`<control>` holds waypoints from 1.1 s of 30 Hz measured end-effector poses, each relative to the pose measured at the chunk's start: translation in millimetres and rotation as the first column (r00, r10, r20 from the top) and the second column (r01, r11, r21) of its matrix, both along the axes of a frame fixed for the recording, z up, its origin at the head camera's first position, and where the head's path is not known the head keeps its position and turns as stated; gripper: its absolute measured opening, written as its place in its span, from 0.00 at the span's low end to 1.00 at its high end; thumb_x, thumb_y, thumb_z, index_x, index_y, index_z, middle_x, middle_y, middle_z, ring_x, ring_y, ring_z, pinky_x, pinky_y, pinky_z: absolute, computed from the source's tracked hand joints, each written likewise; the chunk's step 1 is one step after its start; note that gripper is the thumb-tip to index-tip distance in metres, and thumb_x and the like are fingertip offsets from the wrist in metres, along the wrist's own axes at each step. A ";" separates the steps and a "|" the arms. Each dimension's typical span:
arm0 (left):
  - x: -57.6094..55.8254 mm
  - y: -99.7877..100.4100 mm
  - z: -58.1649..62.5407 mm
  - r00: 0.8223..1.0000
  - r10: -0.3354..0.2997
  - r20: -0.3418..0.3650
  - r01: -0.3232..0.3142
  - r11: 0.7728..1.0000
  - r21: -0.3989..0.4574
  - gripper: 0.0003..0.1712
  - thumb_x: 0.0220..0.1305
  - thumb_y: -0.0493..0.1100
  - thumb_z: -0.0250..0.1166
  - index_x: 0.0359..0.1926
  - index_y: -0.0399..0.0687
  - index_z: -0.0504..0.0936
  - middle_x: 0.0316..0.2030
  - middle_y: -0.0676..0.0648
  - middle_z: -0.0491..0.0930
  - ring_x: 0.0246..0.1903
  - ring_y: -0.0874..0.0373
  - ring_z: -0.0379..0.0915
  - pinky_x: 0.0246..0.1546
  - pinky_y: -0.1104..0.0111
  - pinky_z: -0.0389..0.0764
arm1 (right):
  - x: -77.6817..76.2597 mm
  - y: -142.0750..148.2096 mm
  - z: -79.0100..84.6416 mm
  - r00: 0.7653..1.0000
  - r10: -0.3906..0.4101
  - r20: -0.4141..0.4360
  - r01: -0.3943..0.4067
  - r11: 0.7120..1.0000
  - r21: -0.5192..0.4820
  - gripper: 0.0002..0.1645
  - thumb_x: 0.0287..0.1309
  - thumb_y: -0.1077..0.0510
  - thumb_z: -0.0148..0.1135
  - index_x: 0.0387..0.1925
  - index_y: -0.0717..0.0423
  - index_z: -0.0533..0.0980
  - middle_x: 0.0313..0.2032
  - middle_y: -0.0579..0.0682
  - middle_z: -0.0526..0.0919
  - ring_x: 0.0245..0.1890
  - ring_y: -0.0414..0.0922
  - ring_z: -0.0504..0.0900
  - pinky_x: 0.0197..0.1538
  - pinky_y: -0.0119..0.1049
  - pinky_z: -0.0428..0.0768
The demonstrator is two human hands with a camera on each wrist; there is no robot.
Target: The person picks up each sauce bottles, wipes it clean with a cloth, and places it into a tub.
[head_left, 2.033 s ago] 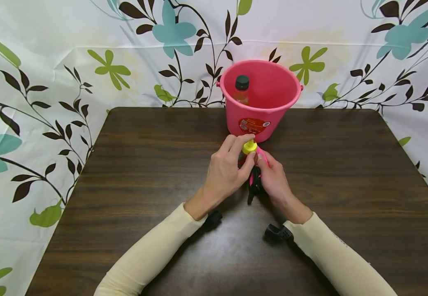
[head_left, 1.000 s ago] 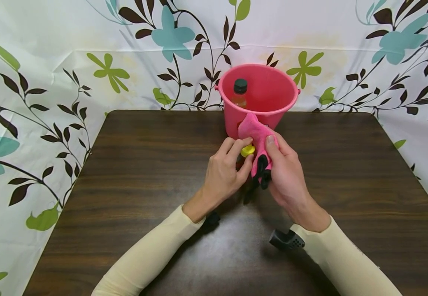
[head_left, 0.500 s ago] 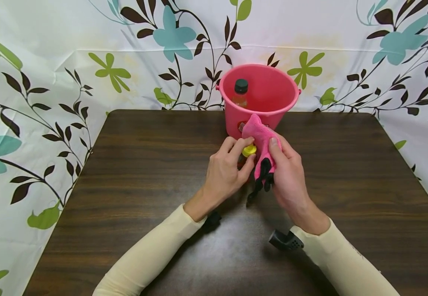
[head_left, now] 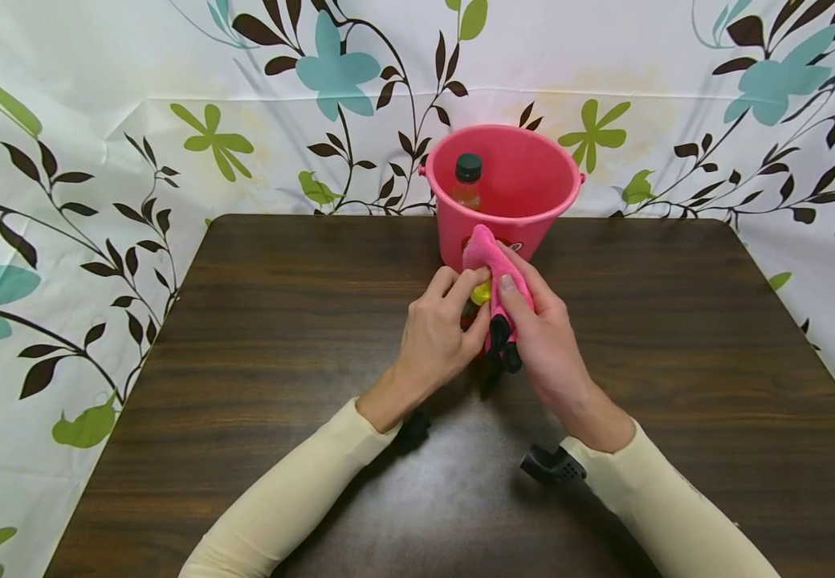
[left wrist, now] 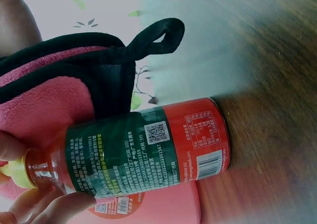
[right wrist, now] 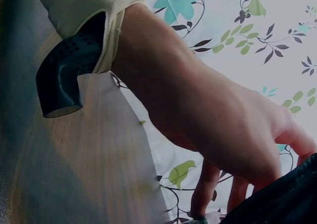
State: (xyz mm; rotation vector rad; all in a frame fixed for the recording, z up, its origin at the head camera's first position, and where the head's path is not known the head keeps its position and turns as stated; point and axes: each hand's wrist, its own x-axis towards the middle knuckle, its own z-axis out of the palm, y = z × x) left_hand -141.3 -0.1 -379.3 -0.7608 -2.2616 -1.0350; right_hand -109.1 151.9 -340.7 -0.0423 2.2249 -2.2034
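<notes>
A sauce bottle (left wrist: 124, 154) with a green and red label and a yellow cap (head_left: 480, 294) stands in front of the bucket, its base at the tabletop. My left hand (head_left: 432, 329) holds it around the neck and cap, thumb and fingers on either side. In my right hand (head_left: 555, 345) is a folded pink cloth (head_left: 486, 250) with black edging, pinched between thumb and fingers along the bottle's right side. The cloth's black hanging loop (left wrist: 158, 38) dangles near the bottle in the left wrist view. Most of the bottle is hidden by the hands in the head view.
A pink bucket (head_left: 454, 241) sits at the table's back edge, just behind the hands. Inside it stands a bottle with a dark cap (head_left: 468, 168). The dark wooden table (head_left: 302, 305) meets a floral curtain (head_left: 172, 56) at the back.
The right hand has raised the cloth from low beside the bottle and, over the last half second, shifted it left against the bottle's side. The left hand has stayed on the bottle.
</notes>
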 end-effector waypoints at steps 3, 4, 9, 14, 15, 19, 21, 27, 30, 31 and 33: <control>-0.1 -0.4 0.4 1.000 -0.014 0.003 0.014 1.000 0.010 0.21 0.65 0.41 0.71 0.58 0.42 0.83 0.41 0.41 0.78 0.30 0.54 0.75 0.31 0.66 0.87 | -1.8 -1.6 -3.1 1.000 0.010 -0.019 -0.010 1.000 0.014 0.30 0.81 0.48 0.52 0.79 0.30 0.65 0.74 0.40 0.69 0.73 0.46 0.66 0.59 0.30 0.85; 0.0 -0.6 0.5 1.000 -0.017 0.004 0.017 1.000 0.013 0.21 0.64 0.41 0.70 0.57 0.42 0.83 0.41 0.41 0.78 0.31 0.54 0.76 0.32 0.66 0.87 | -2.5 -2.2 -4.1 1.000 0.013 -0.023 -0.012 1.000 0.018 0.30 0.81 0.47 0.52 0.79 0.29 0.65 0.75 0.39 0.68 0.73 0.45 0.66 0.59 0.30 0.85; 0.2 -1.0 0.8 1.000 -0.023 -0.001 0.023 0.999 0.026 0.21 0.64 0.40 0.69 0.57 0.42 0.83 0.46 0.40 0.81 0.38 0.51 0.82 0.43 0.62 0.91 | -6.1 -4.6 -10.1 1.000 0.014 -0.021 -0.014 1.000 -0.002 0.29 0.82 0.46 0.50 0.79 0.31 0.64 0.74 0.39 0.69 0.73 0.45 0.67 0.62 0.30 0.83; 0.1 0.2 0.3 1.000 -0.023 -0.004 0.023 0.999 0.029 0.22 0.64 0.40 0.69 0.58 0.42 0.83 0.49 0.41 0.82 0.44 0.50 0.85 0.53 0.60 0.89 | -8.7 -7.2 -18.1 1.000 -0.009 -0.018 0.009 1.000 -0.011 0.29 0.82 0.44 0.46 0.79 0.36 0.65 0.72 0.42 0.71 0.70 0.44 0.69 0.65 0.31 0.80; 0.2 0.3 0.5 1.000 -0.023 -0.004 0.023 0.999 0.028 0.22 0.64 0.40 0.69 0.59 0.42 0.83 0.49 0.41 0.83 0.45 0.50 0.85 0.53 0.60 0.89 | -9.1 -7.6 -19.7 1.000 -0.013 -0.023 0.013 1.000 -0.014 0.29 0.82 0.43 0.46 0.79 0.37 0.65 0.71 0.43 0.72 0.70 0.44 0.69 0.67 0.34 0.80; 0.6 0.9 1.6 1.000 -0.023 -0.001 0.023 0.999 0.024 0.23 0.64 0.41 0.69 0.60 0.42 0.83 0.49 0.41 0.82 0.44 0.51 0.85 0.53 0.60 0.89 | -10.4 -8.4 -24.5 0.999 -0.026 -0.037 0.025 0.999 -0.022 0.29 0.83 0.43 0.45 0.78 0.39 0.65 0.72 0.43 0.71 0.71 0.45 0.68 0.73 0.48 0.75; 0.6 1.1 1.9 1.000 -0.024 0.004 0.024 0.999 0.024 0.23 0.65 0.41 0.69 0.60 0.42 0.83 0.49 0.40 0.82 0.45 0.51 0.85 0.53 0.60 0.89 | -10.7 -8.4 -25.5 0.999 -0.028 -0.037 0.027 0.999 -0.028 0.29 0.83 0.43 0.45 0.78 0.40 0.65 0.72 0.44 0.71 0.71 0.45 0.67 0.74 0.54 0.73; 1.1 0.9 2.4 0.999 -0.028 0.018 0.027 0.999 0.030 0.23 0.65 0.41 0.69 0.61 0.42 0.83 0.50 0.40 0.82 0.46 0.51 0.85 0.54 0.60 0.89 | -12.1 -7.7 -29.2 0.999 -0.024 -0.039 0.022 0.999 -0.037 0.29 0.83 0.43 0.45 0.78 0.41 0.65 0.73 0.44 0.71 0.72 0.46 0.66 0.75 0.56 0.71; 1.2 1.0 2.2 0.999 -0.029 0.022 0.028 0.999 0.032 0.24 0.65 0.41 0.69 0.61 0.42 0.83 0.50 0.40 0.82 0.45 0.51 0.85 0.54 0.60 0.89 | -13.9 -6.6 -33.1 0.999 -0.023 -0.040 0.022 0.999 -0.045 0.29 0.83 0.43 0.44 0.78 0.42 0.65 0.73 0.44 0.70 0.73 0.46 0.65 0.76 0.57 0.69; 1.2 1.1 2.0 0.999 -0.031 0.024 0.030 0.999 0.032 0.24 0.65 0.41 0.69 0.62 0.41 0.83 0.50 0.40 0.82 0.45 0.51 0.85 0.54 0.60 0.89 | -14.3 -6.4 -34.2 0.999 -0.026 -0.038 0.024 0.999 -0.045 0.29 0.83 0.43 0.44 0.78 0.42 0.65 0.74 0.44 0.70 0.73 0.46 0.65 0.77 0.57 0.69; 1.2 1.4 1.4 0.999 -0.035 0.028 0.034 0.999 0.027 0.25 0.65 0.42 0.69 0.62 0.41 0.83 0.49 0.40 0.82 0.44 0.50 0.85 0.53 0.61 0.89 | -14.9 -5.9 -36.1 0.999 -0.035 -0.033 0.033 0.998 -0.050 0.29 0.83 0.43 0.44 0.78 0.43 0.65 0.74 0.45 0.70 0.73 0.47 0.65 0.77 0.58 0.68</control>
